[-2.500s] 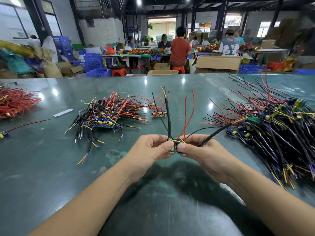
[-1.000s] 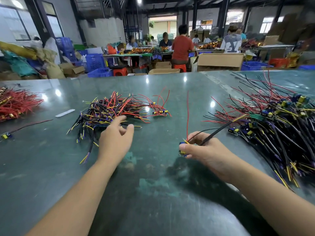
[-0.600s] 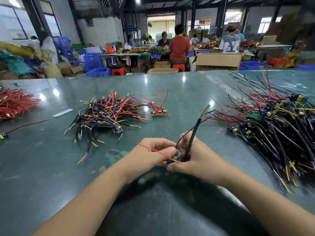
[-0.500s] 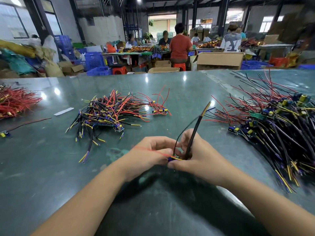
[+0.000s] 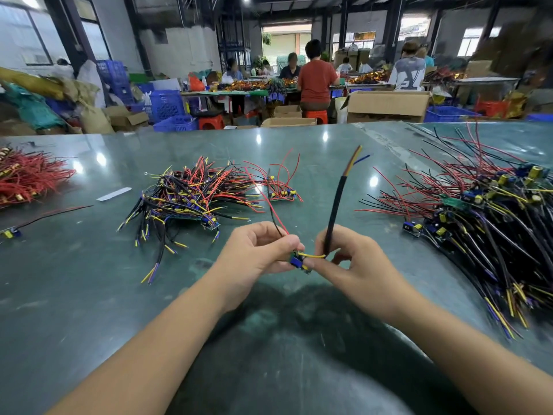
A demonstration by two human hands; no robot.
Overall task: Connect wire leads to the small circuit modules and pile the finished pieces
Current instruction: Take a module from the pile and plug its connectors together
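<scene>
- Far left of the frame: a red wire heap [image 5: 27, 178] is seen at the edge, and a lone module [image 5: 9, 233] with a dark lead lies just below it; whether either is finished cannot be told.
- Left of centre: a pile [image 5: 191, 199] of wired modules is spread on the table [image 5: 89, 295], taken to be the finished stack, modest in size, with one more module [image 5: 282, 194] lying just beside its right edge.
- Centre, low: the left hand [image 5: 257, 253] is curled, its thumb and fingers pinching the held module [image 5: 299, 260], with thin red and black leads rising from the pinch.
- Just right of it: the right hand [image 5: 356, 262] is curled round a black cable [image 5: 336, 205], which stands up with yellow and blue cores splayed at its top; a yellow core is bridged across to the held module.
- This piece is judged mid-connection, not yet ready for piling.
- Right of the frame: a far larger heap [image 5: 484, 223] of modules and wires is waiting, so most of the work is judged to be left.
</scene>
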